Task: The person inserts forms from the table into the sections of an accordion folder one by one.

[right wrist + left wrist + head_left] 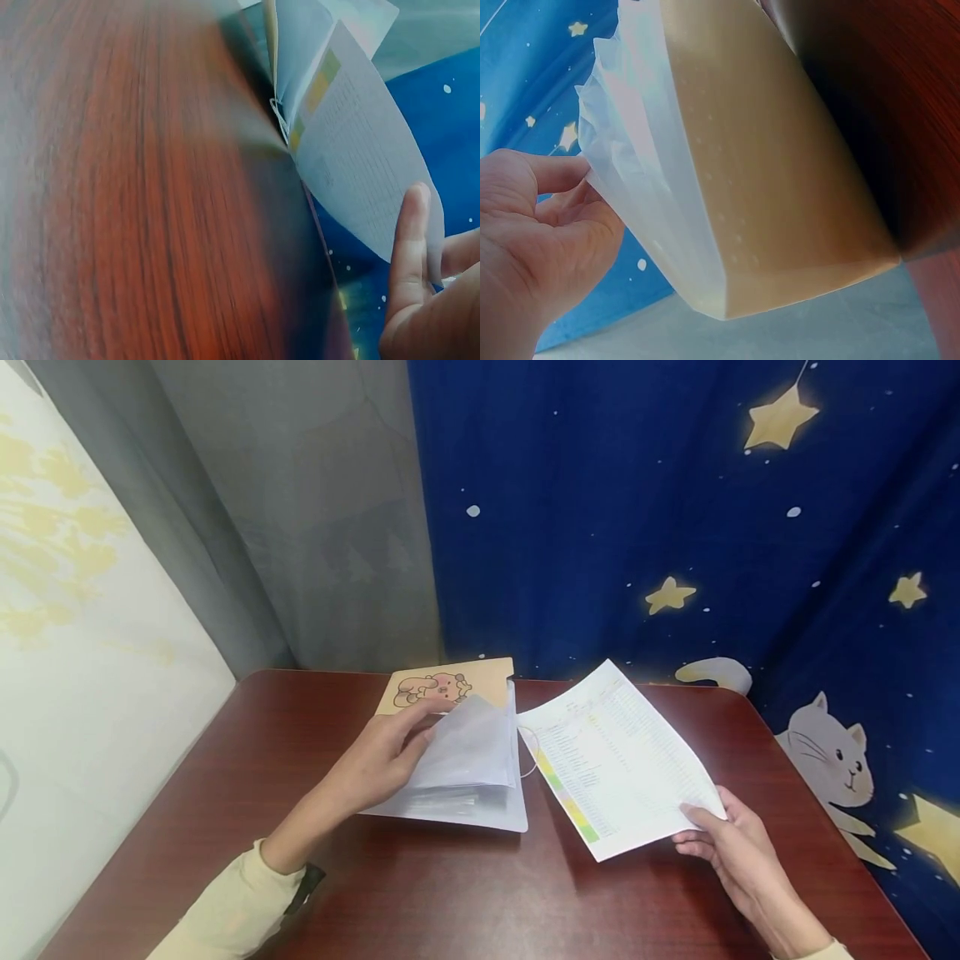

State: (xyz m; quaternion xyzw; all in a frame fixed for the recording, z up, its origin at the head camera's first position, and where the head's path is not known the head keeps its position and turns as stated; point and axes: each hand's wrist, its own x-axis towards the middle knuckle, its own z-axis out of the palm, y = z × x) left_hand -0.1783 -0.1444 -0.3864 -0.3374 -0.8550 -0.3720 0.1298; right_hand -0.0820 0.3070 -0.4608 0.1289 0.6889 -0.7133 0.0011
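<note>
A tan folder [487,681] with a cartoon animal on its cover lies open on the dark red table [450,885]. My left hand [378,764] lifts a bunch of its clear plastic sleeves [468,756], fingers over their edge and thumb beneath. In the left wrist view the left hand [532,240] touches the sleeves [634,172], which fan out from the tan cover [780,172]. My right hand [731,843] pinches the near right corner of a printed sheet [615,760] with coloured bands, held slanted just right of the folder. The right wrist view shows its thumb [409,240] on the sheet [360,150].
A blue curtain [637,527] with stars and a cat hangs behind the table's far and right edges. A grey curtain [315,527] and a pale panel [75,652] stand at the left. Bare tabletop [150,210] lies near me.
</note>
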